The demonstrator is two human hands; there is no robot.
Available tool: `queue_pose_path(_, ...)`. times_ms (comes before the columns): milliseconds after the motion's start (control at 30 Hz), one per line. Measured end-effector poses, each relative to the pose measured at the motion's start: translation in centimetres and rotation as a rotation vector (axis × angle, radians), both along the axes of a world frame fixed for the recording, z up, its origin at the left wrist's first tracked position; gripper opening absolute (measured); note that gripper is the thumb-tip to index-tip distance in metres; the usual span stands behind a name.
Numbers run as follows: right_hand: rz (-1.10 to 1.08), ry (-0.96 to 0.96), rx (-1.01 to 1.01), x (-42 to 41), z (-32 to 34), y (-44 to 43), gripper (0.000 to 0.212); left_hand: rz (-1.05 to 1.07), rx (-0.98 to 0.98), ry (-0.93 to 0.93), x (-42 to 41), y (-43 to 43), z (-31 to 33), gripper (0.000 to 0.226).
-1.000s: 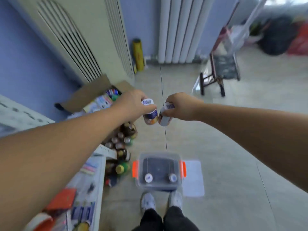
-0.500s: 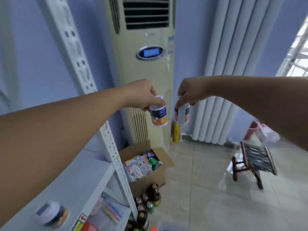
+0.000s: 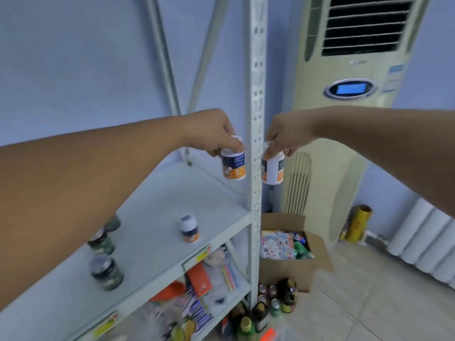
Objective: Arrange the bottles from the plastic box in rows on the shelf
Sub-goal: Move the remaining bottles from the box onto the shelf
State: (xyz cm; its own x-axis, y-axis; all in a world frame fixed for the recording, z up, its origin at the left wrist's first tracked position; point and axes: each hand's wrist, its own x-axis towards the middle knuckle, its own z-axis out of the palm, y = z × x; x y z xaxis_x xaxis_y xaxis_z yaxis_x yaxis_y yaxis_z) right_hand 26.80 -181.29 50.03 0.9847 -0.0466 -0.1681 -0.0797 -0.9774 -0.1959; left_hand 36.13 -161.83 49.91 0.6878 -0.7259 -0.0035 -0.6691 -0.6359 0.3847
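Observation:
My left hand grips a small white bottle with a blue and orange label by its cap, hanging over the back right part of the white shelf. My right hand holds a second white bottle the same way, just right of the shelf's upright post. One more such bottle stands on the shelf near its front edge. The plastic box is out of view except perhaps an orange clip at the bottom edge.
Three dark jars stand at the shelf's left. A lower shelf holds mixed packets. On the floor sit a cardboard box of goods and several bottles. A tall air conditioner and a radiator stand to the right.
My view has swung up and left from the floor and the plastic box to the shelf. Both hands have carried their bottles up to the shelf's post.

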Motion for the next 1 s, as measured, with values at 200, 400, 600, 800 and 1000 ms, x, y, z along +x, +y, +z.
queue_pose_path(200,0.121,0.014,-0.052,3.2,-0.5,6.8,0.032,0.117,0.005,-0.013,1.7,8.0,-0.3,0.035)
queue_pose_path(400,0.130,-0.004,-0.100,7.8,-0.9,11.9,0.029,0.168,0.005,-0.012,4.9,14.2,-2.9,0.039)
queue_pose_path(600,0.120,-0.001,-0.129,12.2,-4.6,15.9,0.032,0.169,-0.037,0.030,8.9,17.5,-8.4,0.041)
queue_pose_path(800,0.062,-0.038,-0.094,16.3,-9.4,16.7,0.038,0.146,-0.071,0.067,11.8,16.9,-15.0,0.046)
queue_pose_path(1000,0.083,-0.027,-0.082,22.0,-13.1,16.2,0.035,0.228,-0.093,0.139,13.6,14.7,-21.3,0.050)
